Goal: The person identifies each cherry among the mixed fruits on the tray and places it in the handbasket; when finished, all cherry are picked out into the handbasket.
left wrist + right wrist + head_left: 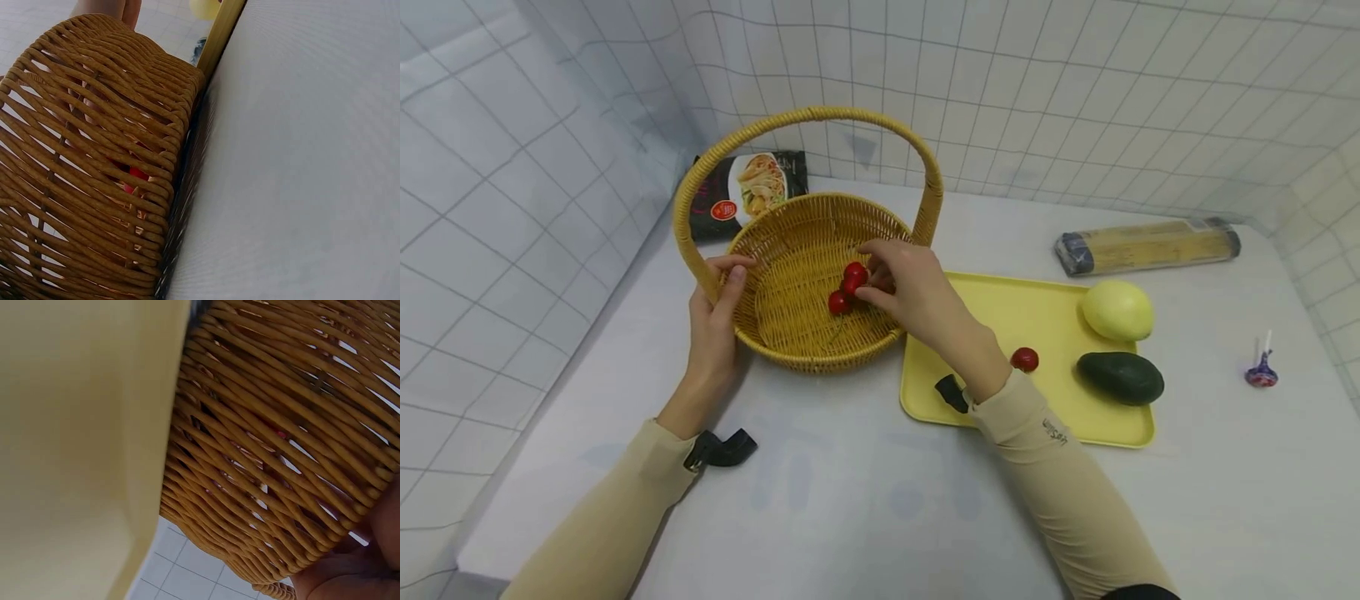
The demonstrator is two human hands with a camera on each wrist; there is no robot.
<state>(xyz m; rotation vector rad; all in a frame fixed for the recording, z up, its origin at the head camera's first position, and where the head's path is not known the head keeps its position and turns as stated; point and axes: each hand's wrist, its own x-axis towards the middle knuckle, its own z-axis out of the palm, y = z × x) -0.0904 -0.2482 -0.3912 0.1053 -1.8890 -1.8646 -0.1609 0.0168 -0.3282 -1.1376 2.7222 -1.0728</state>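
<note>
A yellow woven basket (pixel 790 354) with a tall arched handle stands on the white table. My left hand (pixel 713 321) grips its left rim beside the foot of the handle, thumb over the edge. From the right, my right hand (pixel 917 287) reaches over the rim, its thumb and fingers curled at a red cherry (pixel 854 272). Another cherry (pixel 839 302) lies on the basket floor just left of the fingertips. In the left wrist view, red shows through the weave of the basket (pixel 94 156). The right wrist view has the basket's outer side (pixel 281 425) close up.
Right of the basket lies a yellow tray (pixel 992 300) bearing a single cherry (pixel 1025 359), a lemon (pixel 1117 310) and an avocado (pixel 1120 377). Behind the tray is a long yellow pack (pixel 1150 246). A lollipop (pixel 1261 371) sits far right; a black food packet (pixel 748 190) lies behind the basket.
</note>
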